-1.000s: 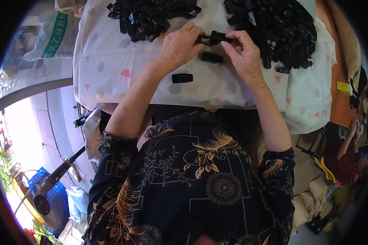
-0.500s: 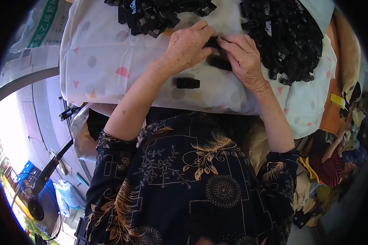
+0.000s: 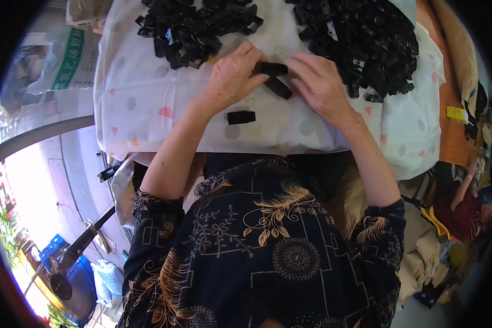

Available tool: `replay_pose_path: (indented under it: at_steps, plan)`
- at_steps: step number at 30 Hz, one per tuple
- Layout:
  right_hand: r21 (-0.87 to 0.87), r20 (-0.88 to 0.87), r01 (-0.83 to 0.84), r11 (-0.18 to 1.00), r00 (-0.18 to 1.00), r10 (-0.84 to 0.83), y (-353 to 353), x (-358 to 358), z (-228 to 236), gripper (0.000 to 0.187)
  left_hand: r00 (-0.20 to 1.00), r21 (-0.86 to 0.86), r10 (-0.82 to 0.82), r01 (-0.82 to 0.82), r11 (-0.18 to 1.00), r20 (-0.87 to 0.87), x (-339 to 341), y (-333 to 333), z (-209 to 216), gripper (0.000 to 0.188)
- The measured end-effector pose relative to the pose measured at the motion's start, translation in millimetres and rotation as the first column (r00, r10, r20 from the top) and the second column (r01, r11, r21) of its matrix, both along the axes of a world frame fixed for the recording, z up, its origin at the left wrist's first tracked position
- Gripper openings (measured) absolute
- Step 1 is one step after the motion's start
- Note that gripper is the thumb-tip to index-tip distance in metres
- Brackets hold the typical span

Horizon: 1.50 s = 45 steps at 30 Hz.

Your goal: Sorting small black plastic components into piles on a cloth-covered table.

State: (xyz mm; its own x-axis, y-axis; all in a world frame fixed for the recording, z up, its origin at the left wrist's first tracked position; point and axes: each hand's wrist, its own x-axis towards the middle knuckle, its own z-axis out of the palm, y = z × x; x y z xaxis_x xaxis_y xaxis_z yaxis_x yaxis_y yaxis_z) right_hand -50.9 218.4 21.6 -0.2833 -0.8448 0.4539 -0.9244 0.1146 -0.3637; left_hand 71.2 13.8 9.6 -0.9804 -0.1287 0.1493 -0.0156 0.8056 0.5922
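Note:
My left hand (image 3: 236, 75) is closed, pinching one end of a small black plastic part (image 3: 274, 69) between thumb and fingers. Just right of that part, my right hand (image 3: 320, 85) has its fingers stretched and slightly apart, a little smeared by motion, with nothing seen in it. Right below the held part, a second black plastic piece (image 3: 279, 88) lies slanted between my hands. Nearer to me, another black oblong piece (image 3: 241, 117) rests alone on the patterned white cloth (image 3: 180, 128).
Two heaps of black plastic parts lie farther off, a left heap (image 3: 194, 33) and a larger right heap (image 3: 366, 46). A yellow label (image 3: 457, 114) is beyond the cloth's right edge. Low at left stands a fan (image 3: 65, 284). A person (image 3: 470, 213) sits at far right.
My right hand has drawn away from the black part and its fingers have spread. My left hand keeps its hold on the part. The whole view has shifted slightly.

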Motion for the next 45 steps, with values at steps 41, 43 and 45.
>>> replay_pose_path:
  at_steps: [41, 43, 45]
  plan:
    - [0.230, -0.013, 0.200, 0.952, 0.979, -0.203, 34, -2, 4, 0.024, 0.994, -0.135, -0.067, 0.078, 0.988, 0.085, -36, -7, 7, 0.030]
    - [0.250, 0.041, 0.267, 0.931, 0.957, -0.286, 29, -1, -1, 0.024, 0.996, -0.125, -0.086, 0.088, 0.988, 0.021, -35, -8, 2, 0.029]
    - [0.154, 0.144, 0.266, 0.952, 0.947, -0.288, 22, -1, 0, 0.027, 0.998, -0.109, -0.070, 0.070, 0.992, 0.004, -34, -6, -1, 0.029]
